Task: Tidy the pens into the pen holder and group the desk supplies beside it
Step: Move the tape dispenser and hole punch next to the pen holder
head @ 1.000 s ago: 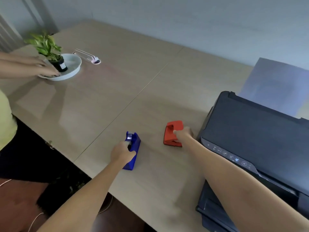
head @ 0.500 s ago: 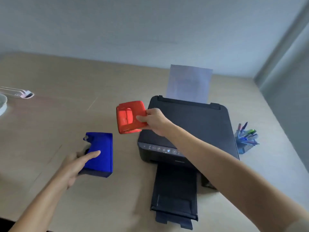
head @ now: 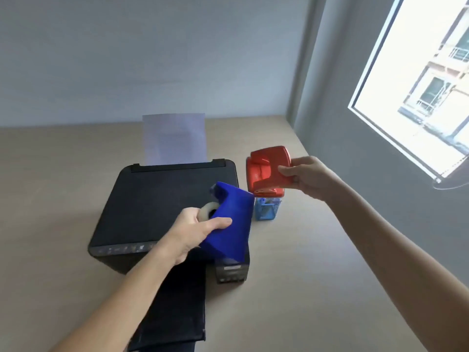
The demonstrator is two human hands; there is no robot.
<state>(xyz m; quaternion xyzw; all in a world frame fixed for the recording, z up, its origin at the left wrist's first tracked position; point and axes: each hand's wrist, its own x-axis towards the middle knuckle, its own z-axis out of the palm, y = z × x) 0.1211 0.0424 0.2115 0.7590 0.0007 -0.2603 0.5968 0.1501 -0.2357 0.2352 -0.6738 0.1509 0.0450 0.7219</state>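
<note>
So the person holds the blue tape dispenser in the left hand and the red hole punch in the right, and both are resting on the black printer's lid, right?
Not quite. The head view shows both lifted in the air: the blue tape dispenser in the left hand above the black printer, the red hole punch in the right hand above the blue mesh pen holder.

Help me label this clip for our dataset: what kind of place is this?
Most likely a home or small office desk. A black printer loaded with paper sits on the wooden desk beside a blue pen holder, and the hands carry a tape dispenser and a hole punch.
</note>
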